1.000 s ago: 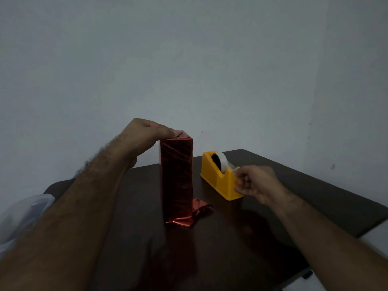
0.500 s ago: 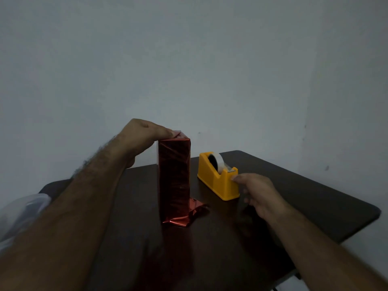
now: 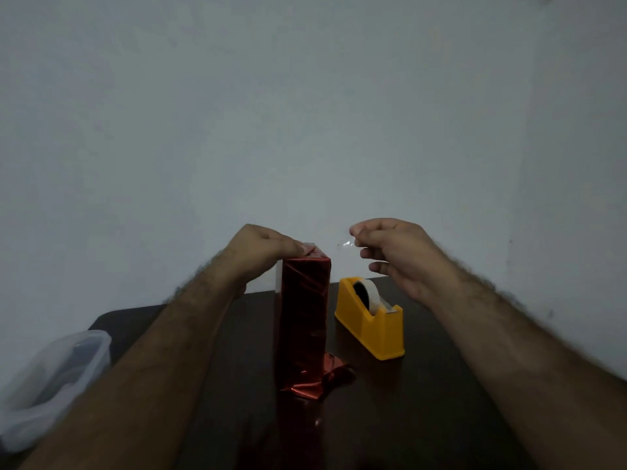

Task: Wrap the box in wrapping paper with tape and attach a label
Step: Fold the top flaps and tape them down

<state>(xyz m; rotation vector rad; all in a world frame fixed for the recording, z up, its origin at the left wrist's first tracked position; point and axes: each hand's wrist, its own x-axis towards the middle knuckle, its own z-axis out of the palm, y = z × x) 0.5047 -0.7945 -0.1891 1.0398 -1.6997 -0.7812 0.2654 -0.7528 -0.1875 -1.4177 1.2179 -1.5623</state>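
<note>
A tall box wrapped in shiny red paper stands upright on the dark table. Loose red paper flares out at its foot. My left hand presses its fingertips on the folded paper at the box's top. My right hand is raised to the right of the box top and pinches a short clear strip of tape between thumb and forefinger. The yellow tape dispenser with its white roll sits on the table right of the box, below my right hand.
A clear plastic container lies at the table's left edge. A pale wall rises right behind the table. The table's right edge runs diagonally under my right forearm.
My right hand left the dispenser's cutter and rose toward the box top, now carrying a piece of tape. My left hand stayed on the box top.
</note>
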